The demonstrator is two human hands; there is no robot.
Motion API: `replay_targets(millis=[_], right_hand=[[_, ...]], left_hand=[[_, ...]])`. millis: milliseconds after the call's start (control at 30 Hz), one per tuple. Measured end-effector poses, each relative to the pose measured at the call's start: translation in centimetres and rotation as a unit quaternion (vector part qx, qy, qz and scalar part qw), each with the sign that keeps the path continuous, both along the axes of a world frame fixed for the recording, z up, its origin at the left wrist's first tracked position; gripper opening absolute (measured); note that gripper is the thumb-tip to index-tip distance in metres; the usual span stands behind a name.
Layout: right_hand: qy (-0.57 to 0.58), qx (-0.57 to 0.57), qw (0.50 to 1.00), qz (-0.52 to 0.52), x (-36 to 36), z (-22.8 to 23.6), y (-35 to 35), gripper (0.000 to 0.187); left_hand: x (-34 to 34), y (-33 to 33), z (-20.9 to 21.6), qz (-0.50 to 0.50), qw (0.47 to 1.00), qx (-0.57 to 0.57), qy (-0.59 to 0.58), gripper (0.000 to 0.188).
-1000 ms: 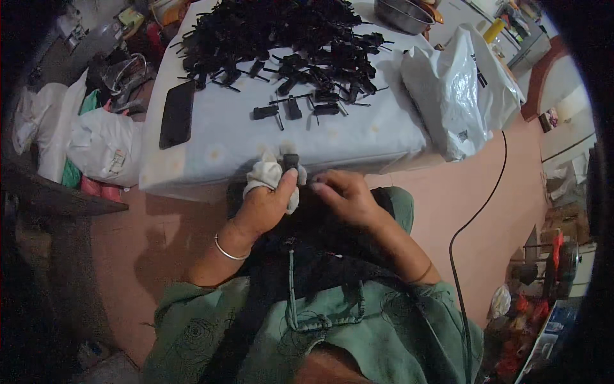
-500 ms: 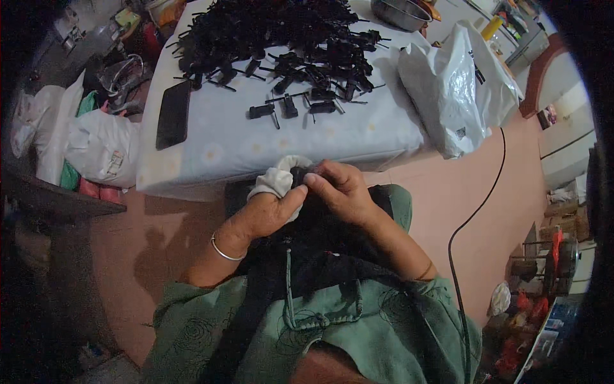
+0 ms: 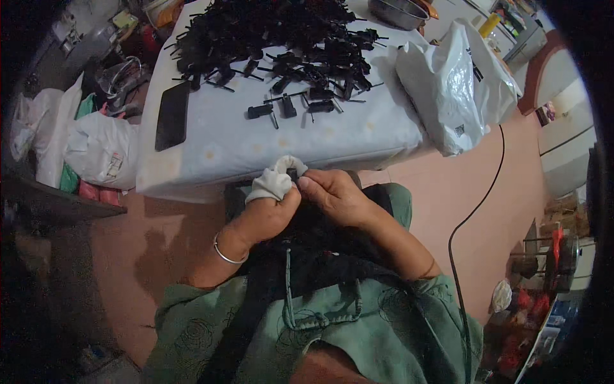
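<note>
**Both hands meet just below the desk edge**

Your left hand (image 3: 265,214) sits just under the near edge of the desk (image 3: 211,153), its fingertips wrapped in white cloth and curled inward. Your right hand (image 3: 332,195) lies against it, thumb and forefinger pinched toward the left fingertips. Both forearms come up from your lap and converge; a thin bangle circles your left wrist.

I see my left hand (image 3: 265,214) with white cloth wrapped over its fingers (image 3: 275,182) and a thin silver bangle (image 3: 228,253) at the wrist. My right hand (image 3: 336,195) is bare, forearm uncovered. I wear a green garment (image 3: 358,333) with faint swirl patterns and a black strap (image 3: 246,320) across it.
</note>
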State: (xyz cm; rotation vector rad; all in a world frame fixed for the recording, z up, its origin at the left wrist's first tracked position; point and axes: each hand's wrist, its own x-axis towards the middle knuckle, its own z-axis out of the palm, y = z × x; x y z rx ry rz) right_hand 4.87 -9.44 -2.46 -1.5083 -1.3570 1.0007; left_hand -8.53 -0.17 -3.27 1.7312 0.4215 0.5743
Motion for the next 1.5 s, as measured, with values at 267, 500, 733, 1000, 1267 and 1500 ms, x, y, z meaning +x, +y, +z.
replay_targets(millis=[267,500,733,1000,1267,1500], right_hand=[[0.144,0.073,0.984,-0.077,-1.7,-2.4,0.4,0.027],[-0.243,0.089,0.945,-0.197,3.8,0.3,2.8,0.024],[-0.445,0.174,0.844,-0.244,5.5,-1.8,5.3,0.015],[-0.485,0.258,0.833,-0.069,2.8,1.3,0.4,0.014],[-0.313,0.339,0.886,-0.050,2.4,1.0,0.3,0.020],[-0.302,0.367,0.878,-0.056,0.7,1.1,0.2,0.018]], left_hand=[[0.0,-0.6,0.7,0.027,0.969,0.247,0.004,0.019],[0.8,0.8,0.8,0.017,0.965,0.259,0.032,0.024],[1.0,1.8,0.3,0.095,0.977,0.193,-0.001,0.016],[2.9,2.5,1.8,0.093,0.942,0.318,-0.060,0.014],[2.0,2.1,1.5,-0.043,0.985,-0.089,0.141,0.026],[1.8,1.5,0.9,-0.073,0.989,-0.123,-0.027,0.026]])
